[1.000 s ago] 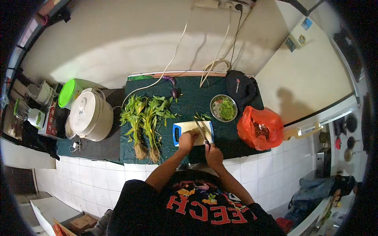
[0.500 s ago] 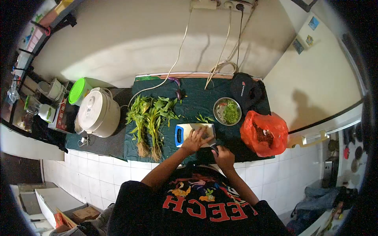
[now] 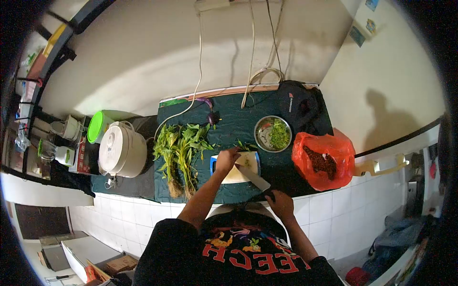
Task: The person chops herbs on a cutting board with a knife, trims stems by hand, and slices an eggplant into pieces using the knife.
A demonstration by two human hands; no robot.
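Observation:
My right hand (image 3: 280,205) grips the dark handle of a kitchen knife (image 3: 254,178), its broad blade slanting up and left over the cutting board (image 3: 233,175). My left hand (image 3: 226,159) is over the board's upper left part, fingers drawn together near the knife tip; what they hold, if anything, is too small to make out. The board is whitish with a blue end, partly covered by my left hand and forearm. A few loose green leaves (image 3: 246,146) lie just beyond its far edge. Small dark bits show on the board's surface.
Leafy greens with roots (image 3: 183,148) lie left of the board. An eggplant (image 3: 213,117) rests farther back. To the right are a metal bowl (image 3: 273,134) of chopped greens and a red plastic bag (image 3: 329,164). A rice cooker (image 3: 121,148) stands far left; a black bag (image 3: 296,107) sits behind.
My left hand has lifted off the middle of the board and moved up and left. The knife has swung to a slant, with its blade now in plain view. The camera view has shifted slightly.

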